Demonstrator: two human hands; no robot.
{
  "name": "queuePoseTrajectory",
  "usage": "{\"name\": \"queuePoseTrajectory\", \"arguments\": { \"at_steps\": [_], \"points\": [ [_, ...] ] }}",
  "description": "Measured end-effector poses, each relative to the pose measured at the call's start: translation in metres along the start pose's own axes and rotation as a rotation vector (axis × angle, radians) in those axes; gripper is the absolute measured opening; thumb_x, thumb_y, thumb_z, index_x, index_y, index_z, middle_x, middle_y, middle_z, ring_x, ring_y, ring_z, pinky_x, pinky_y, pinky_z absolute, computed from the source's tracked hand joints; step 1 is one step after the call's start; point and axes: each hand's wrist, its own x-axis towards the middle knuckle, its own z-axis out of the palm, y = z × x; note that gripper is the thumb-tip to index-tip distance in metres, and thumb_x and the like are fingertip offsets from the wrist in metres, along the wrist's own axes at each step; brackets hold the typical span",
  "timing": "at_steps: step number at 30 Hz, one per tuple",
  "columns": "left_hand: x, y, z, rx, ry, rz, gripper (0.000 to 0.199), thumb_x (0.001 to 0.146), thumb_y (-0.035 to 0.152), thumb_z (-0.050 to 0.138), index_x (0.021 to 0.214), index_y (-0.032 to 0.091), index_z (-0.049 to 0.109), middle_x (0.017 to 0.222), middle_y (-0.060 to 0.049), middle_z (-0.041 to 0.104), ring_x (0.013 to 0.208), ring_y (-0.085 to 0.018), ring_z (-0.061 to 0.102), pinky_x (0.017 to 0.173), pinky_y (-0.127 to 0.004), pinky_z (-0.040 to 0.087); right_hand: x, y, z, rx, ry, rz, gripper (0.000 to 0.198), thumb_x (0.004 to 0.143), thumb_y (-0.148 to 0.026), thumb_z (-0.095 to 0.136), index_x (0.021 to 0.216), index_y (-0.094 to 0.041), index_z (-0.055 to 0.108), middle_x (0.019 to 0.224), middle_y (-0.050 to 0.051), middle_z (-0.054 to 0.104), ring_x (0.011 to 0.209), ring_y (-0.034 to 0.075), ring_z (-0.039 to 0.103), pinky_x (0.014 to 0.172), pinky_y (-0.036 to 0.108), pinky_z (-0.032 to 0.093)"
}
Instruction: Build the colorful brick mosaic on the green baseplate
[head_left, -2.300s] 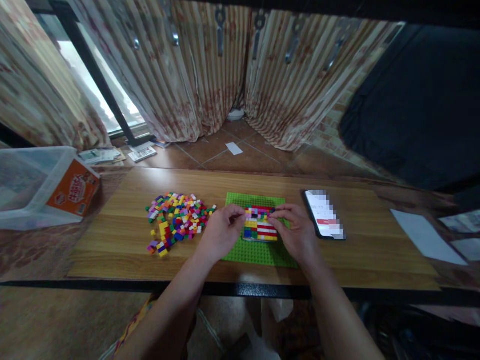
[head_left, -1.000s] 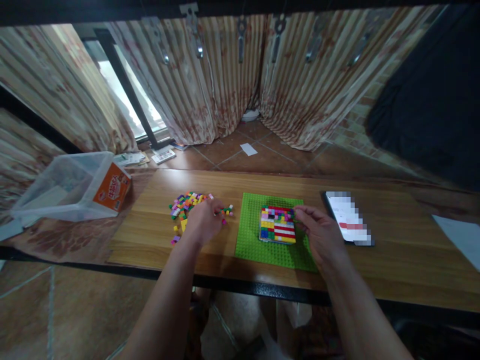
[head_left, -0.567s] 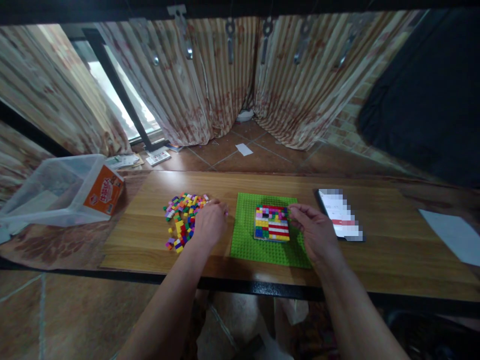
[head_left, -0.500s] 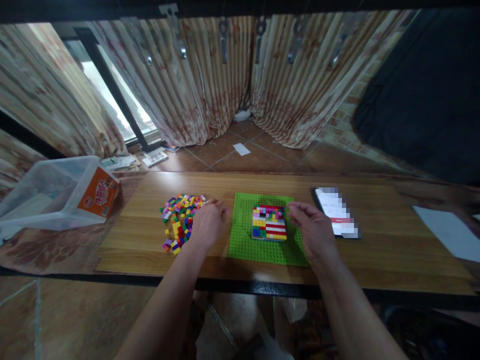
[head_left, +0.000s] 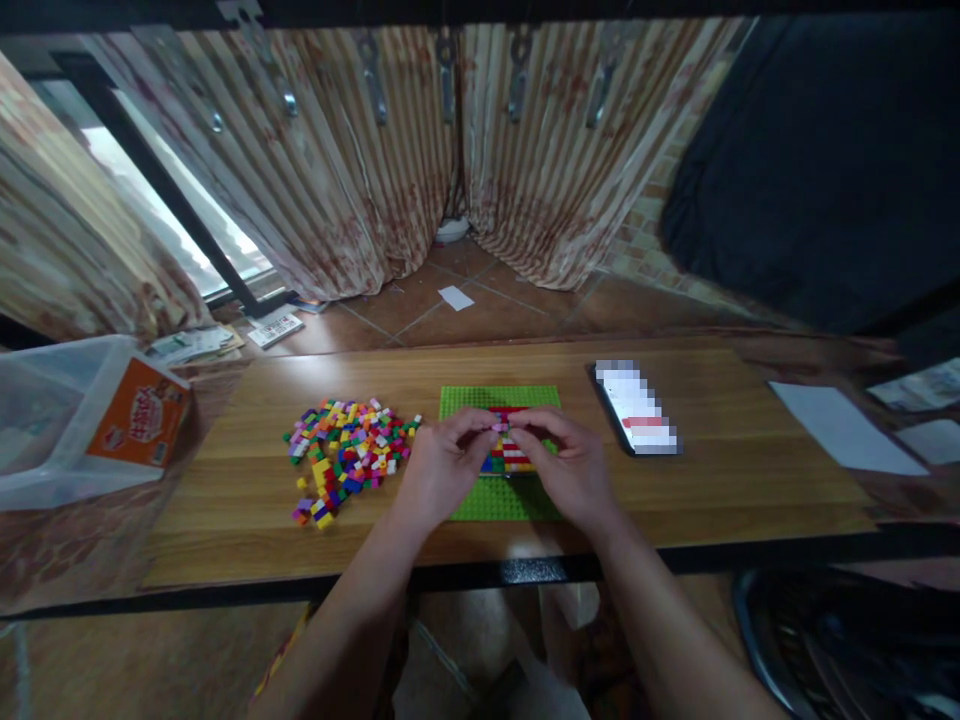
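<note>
My left hand (head_left: 448,468) and my right hand (head_left: 568,462) meet over a built block of colourful toy bricks (head_left: 516,458), fingertips close together at its upper part. Both are pinched, thumb against fingers. A small pink brick (head_left: 499,427) shows between the fingertips; I cannot tell whether it is held or is part of the block. Red, white, yellow, blue and green rows show in the gap between my hands, while the block's sides are hidden. Beneath the block lies a green studded baseplate (head_left: 504,503). Left of my left hand spreads a pile of loose toy bricks (head_left: 349,455).
A phone (head_left: 636,410) lies on the wooden table (head_left: 720,490), right of the baseplate. Beyond the table's left end stands a clear plastic bin (head_left: 67,425) with an orange label. White paper (head_left: 847,425) sits past the right end. The dark front edge (head_left: 525,571) runs near my forearms.
My left hand has moved from beside the loose pile to the block, and my right hand has come in over it from the right. The camera view has shifted slightly right.
</note>
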Motion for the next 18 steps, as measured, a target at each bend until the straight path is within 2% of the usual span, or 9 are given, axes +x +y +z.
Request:
{"name": "queuePoseTrajectory", "arguments": {
  "at_steps": [4, 11, 18],
  "points": [
    [0.000, 0.002, 0.006, -0.003, -0.005, 0.019, 0.011, 0.085, 0.021, 0.059, 0.092, 0.021, 0.068, 0.089, 0.000, 0.074, 0.081, -0.013, 0.068, 0.077, -0.024, 0.053, 0.000, 0.001, 0.000, 0.028, -0.015, 0.023, 0.010, 0.082, -0.030, 0.065, 0.086, -0.028, 0.074, 0.088, 0.000, 0.073, 0.084, 0.017, 0.066, 0.078, 0.032, 0.051],
    [0.002, 0.010, 0.010, 0.074, 0.019, 0.025, 0.005, 0.085, 0.019, 0.059, 0.085, 0.020, 0.064, 0.082, 0.000, 0.071, 0.077, -0.012, 0.067, 0.073, -0.023, 0.053, -0.002, 0.004, -0.002, 0.096, -0.013, 0.116, 0.011, 0.079, -0.033, 0.069, 0.086, -0.027, 0.075, 0.087, 0.000, 0.075, 0.081, 0.018, 0.068, 0.079, 0.033, 0.052],
    [0.000, 0.014, 0.016, 0.082, -0.006, 0.089, 0.014, 0.087, 0.015, 0.055, 0.098, 0.021, 0.063, 0.095, -0.002, 0.072, 0.086, -0.013, 0.068, 0.081, -0.025, 0.054, -0.001, 0.010, -0.010, 0.108, -0.023, 0.155, 0.011, 0.078, -0.035, 0.070, 0.081, -0.026, 0.075, 0.082, 0.000, 0.075, 0.077, 0.017, 0.067, 0.076, 0.033, 0.052]
  ]
}}
